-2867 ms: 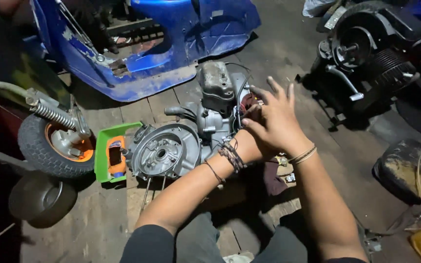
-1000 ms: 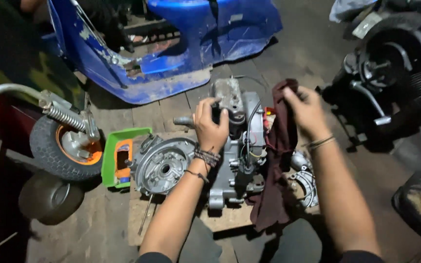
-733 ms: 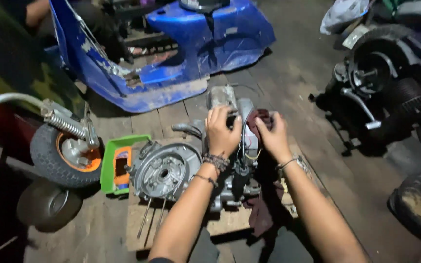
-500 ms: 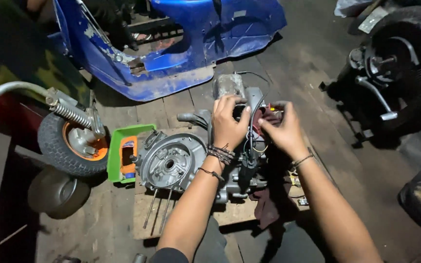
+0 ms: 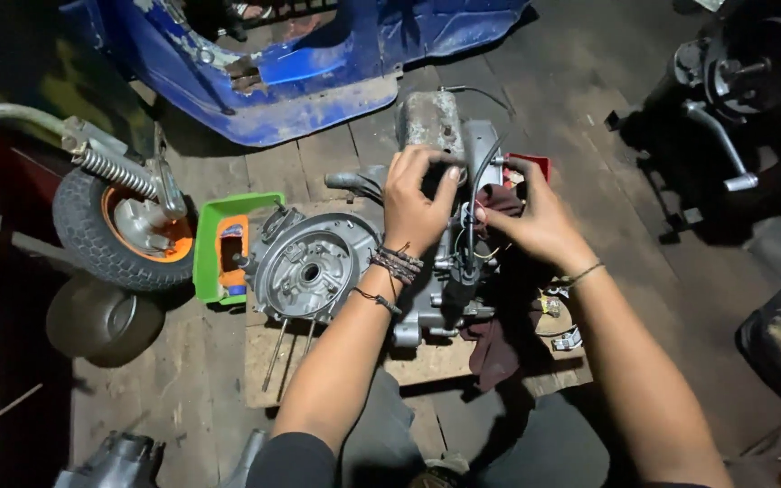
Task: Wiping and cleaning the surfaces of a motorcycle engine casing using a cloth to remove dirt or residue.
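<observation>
A grey scooter engine (image 5: 345,271) sits on a wooden board (image 5: 409,366) at the middle of the view, its round open casing facing up at about 9 o'clock from the hands. The left hand (image 5: 416,203) rests on top of the engine, fingers curled down over the upper housing near the cylinder block (image 5: 430,122), which lies at 12 o'clock from it. The right hand (image 5: 535,221) sits just beside it at 3 o'clock, fingers bent and closed around a dark red rag (image 5: 503,334) — the cloth bunches under the palm and hangs down the engine's side toward 6 o'clock. A black cable (image 5: 474,194) runs up between the two hands.

At 9 o'clock from the engine a green plastic tray (image 5: 214,248) stands just beside the casing, and further out lies a small wheel with an orange hub (image 5: 128,230) with a coil spring (image 5: 115,167) above it. A blue scooter body (image 5: 318,68) fills the 12 o'clock edge — well apart from the hands. At 2 o'clock, another dark engine (image 5: 734,99) rests on the floor.
</observation>
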